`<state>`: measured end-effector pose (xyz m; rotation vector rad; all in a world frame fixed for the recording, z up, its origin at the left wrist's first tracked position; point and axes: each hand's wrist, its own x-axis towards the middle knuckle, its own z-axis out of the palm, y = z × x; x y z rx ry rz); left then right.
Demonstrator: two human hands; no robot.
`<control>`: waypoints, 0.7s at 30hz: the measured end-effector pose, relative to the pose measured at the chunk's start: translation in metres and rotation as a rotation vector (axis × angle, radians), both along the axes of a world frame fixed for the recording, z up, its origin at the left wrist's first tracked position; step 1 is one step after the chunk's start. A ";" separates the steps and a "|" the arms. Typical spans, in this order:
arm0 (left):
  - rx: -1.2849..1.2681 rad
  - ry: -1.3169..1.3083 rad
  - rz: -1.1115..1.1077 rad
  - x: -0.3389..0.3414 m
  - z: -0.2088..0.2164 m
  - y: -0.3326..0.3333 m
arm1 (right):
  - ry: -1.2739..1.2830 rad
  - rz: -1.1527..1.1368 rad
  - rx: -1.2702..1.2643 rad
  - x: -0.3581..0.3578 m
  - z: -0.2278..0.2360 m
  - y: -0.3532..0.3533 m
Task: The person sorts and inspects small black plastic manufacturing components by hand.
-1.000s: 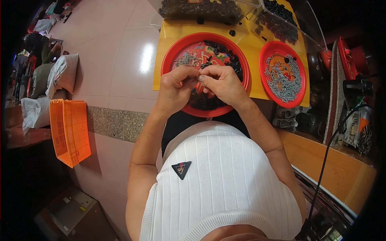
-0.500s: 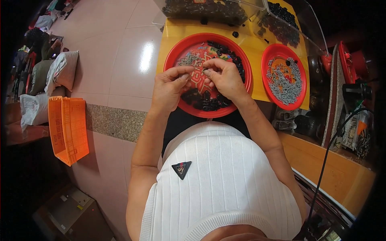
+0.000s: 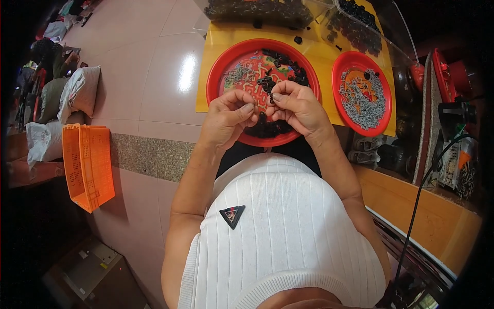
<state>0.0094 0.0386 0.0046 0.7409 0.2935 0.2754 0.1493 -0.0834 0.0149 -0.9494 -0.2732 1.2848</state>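
Note:
Both my hands are raised over a round red tray (image 3: 212, 77) with a patterned bottom. My right hand (image 3: 304, 110) pinches a small black plastic part (image 3: 271, 98) between thumb and fingertips. My left hand (image 3: 226, 121) is closed in a pinch just beside it; what it holds, if anything, is too small to make out. Small silvery screws (image 3: 237, 73) lie in the tray's left part. Black plastic parts lie in a small heap (image 3: 265, 83) at the middle, along the far right side, and in a near pile (image 3: 267, 129) partly behind my hands.
On the yellow tabletop (image 3: 226, 38), a second red tray (image 3: 337, 72) to the right holds many grey screws (image 3: 363, 110). Clear bins of black parts (image 3: 257, 13) stand at the back. An orange crate (image 3: 87, 167) and white sacks (image 3: 80, 92) are on the floor at left.
Both hands have drawn slightly toward me, the right one also moving rightward. The black part at its fingertips and the middle heap now show more plainly. The trays appear slightly shifted up and left.

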 end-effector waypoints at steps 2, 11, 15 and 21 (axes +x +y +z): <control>-0.016 0.004 -0.017 0.000 -0.003 -0.002 | -0.192 -0.066 0.002 -0.008 -0.001 0.000; -0.203 -0.014 0.043 0.002 -0.005 -0.009 | -0.515 -0.138 -0.084 -0.037 0.028 -0.007; -0.206 -0.003 0.115 0.001 -0.003 -0.014 | -0.559 -0.165 -0.104 -0.042 0.028 -0.008; -0.116 -0.005 0.202 0.001 0.000 -0.019 | -0.622 -0.193 -0.127 -0.045 0.030 -0.007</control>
